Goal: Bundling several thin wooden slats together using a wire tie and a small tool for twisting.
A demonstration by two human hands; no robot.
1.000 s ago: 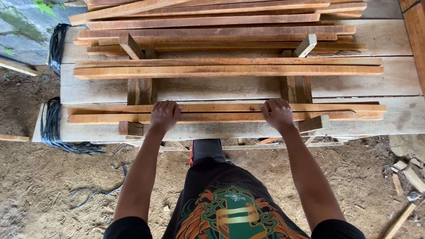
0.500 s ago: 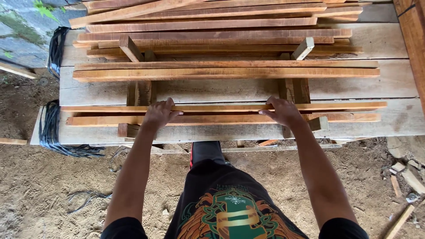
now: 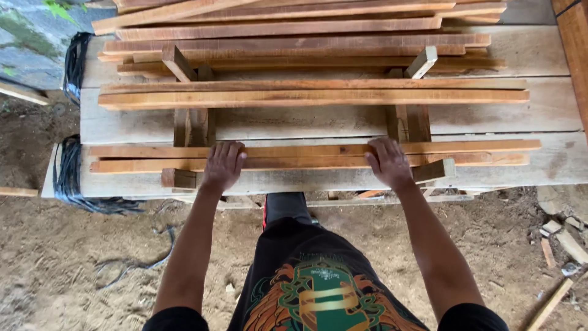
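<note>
Nearest the camera, black shorts with a green and orange print (image 3: 318, 294) and one dark shoe (image 3: 285, 205) are seen above a floor of loose sandy dirt (image 3: 79, 263). Wood offcuts (image 3: 563, 239) are scattered on the dirt at the right, and a thin dark cord (image 3: 131, 263) lies at the left.

Both bare arms are stretched forward to the near edge of a worktop (image 3: 551, 165) made of wide pale planks. The left hand (image 3: 223, 164) is laid palm down, fingers spread, on the near pair of long thin reddish-brown slats (image 3: 306, 156); the right hand (image 3: 387, 162) is laid the same way further along the same pair. Neither grip is closed: both hands are flat and open, pressed onto the slats, with nothing wrapped in the fingers.

The slats lie flat at the front of the worktop, long axis running left to right across the view, ends pointing to either side, parallel to the worktop edge. They rest across short cross battens (image 3: 195, 125) whose long axis points away from the person.

Beyond, a second pair of slats (image 3: 312, 92) lies parallel, well apart from the first. Farther still, more long slats are stacked (image 3: 294, 37), some slightly skewed. Black strapping bundles (image 3: 73, 178) hang off the left end. A mossy grey wall (image 3: 37, 37) is seen at far left.
</note>
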